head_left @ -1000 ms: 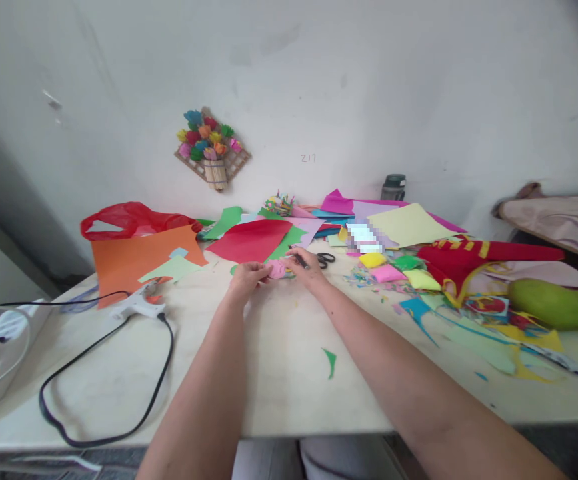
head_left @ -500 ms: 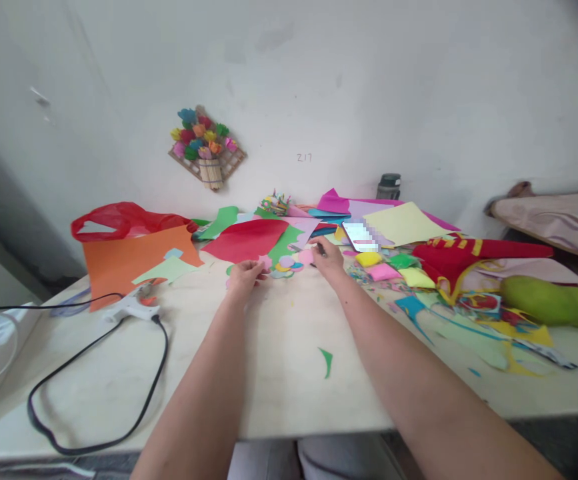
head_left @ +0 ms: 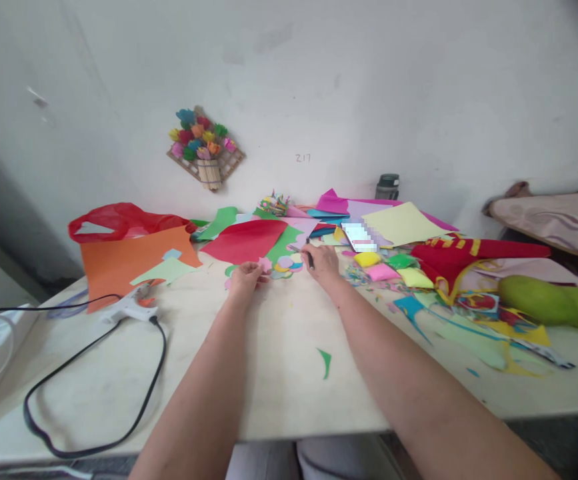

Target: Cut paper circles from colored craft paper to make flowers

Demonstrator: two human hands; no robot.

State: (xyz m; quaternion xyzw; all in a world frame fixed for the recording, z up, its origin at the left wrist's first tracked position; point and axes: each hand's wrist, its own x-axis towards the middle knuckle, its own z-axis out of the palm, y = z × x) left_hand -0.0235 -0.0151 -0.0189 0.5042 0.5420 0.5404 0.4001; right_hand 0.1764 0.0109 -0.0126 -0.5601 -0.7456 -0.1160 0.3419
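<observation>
My left hand (head_left: 249, 283) is closed, thumb and fingers pinching a small pink paper flower (head_left: 265, 265). To its right, my right hand (head_left: 325, 265) is wrapped round a slim black object (head_left: 310, 259); whether it is a pen or a tool handle I cannot tell. Between the hands lies a cluster of small round paper cut-outs (head_left: 285, 265) in yellow, blue, pink and green. A red paper sheet (head_left: 246, 240) and a scalloped green paper (head_left: 283, 243) rest just behind them.
At left are a white glue gun (head_left: 131, 307) with a looped black cable, orange paper (head_left: 113, 260) and a red plastic bag (head_left: 123, 220). Rightward lie a phone (head_left: 359, 237), small coloured packets (head_left: 383, 272), paper scraps and green fruit (head_left: 539, 300). A green scrap (head_left: 325, 363) lies in front.
My right hand has shifted slightly left, and the black object in it now points more upright. My left hand stays nearly still with the pink flower.
</observation>
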